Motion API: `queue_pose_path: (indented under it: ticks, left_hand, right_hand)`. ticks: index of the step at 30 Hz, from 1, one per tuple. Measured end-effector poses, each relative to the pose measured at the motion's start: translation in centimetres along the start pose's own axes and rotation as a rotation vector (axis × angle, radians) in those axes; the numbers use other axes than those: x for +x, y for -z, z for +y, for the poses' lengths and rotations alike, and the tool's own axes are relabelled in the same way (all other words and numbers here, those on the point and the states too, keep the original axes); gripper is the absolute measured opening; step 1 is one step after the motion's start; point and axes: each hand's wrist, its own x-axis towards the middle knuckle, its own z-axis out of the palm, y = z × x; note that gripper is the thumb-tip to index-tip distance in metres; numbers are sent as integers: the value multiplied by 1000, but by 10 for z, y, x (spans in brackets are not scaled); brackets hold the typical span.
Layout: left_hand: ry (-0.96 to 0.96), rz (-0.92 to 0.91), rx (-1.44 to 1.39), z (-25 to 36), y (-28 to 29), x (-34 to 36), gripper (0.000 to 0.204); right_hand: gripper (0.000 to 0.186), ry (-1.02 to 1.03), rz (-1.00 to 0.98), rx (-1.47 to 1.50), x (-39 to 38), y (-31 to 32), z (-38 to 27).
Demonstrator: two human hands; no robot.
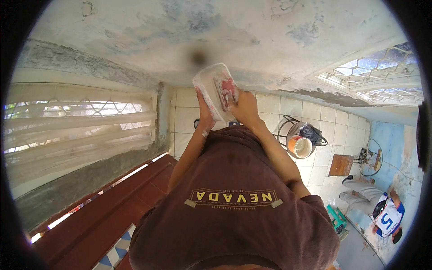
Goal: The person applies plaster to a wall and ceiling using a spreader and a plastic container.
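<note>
In front of my chest I hold a rectangular, tray-like thing [208,87]. It is caked with white paste, with red showing through near its right side; I cannot tell its exact kind. My left hand [205,109] is closed along its left edge, fingers partly hidden behind it. My right hand [245,107] grips it from the right, fingers bent at the red part. Beyond it rises a whitish wall [252,49] with bluish-grey patches.
Right, a white bucket [302,147] with an orange label stands by a black plastic bag [313,133] on a metal-framed stool. A curtained window [76,117] is left; a grilled window [373,74] is upper right. Another person [387,216] is far right. Pale tiles [267,103] cover the floor.
</note>
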Motion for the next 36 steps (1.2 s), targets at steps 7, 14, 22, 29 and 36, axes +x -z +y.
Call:
queue_pose_path:
  ticks: [7,14,22,29,36]
  left_hand:
    - [-66,81,82,-2,4,-3,77]
    - [-29,215,197,-18,13,-4,78]
    - [-44,94,110,-19,7,-8,77]
    - [-57,153,-8,-6,4,-15,77]
    - [-44,135,5,-3,5,-18,77]
  right_hand:
    - [27,-113,51,86,-3,6,0]
    - [25,-8,-11,-7,-4,-1,13]
    - [19,82,0,21,-5,3,18]
    - [26,-60,33,559,-9,27,53]
    - [32,-351,-38,1404,-26,41,44]
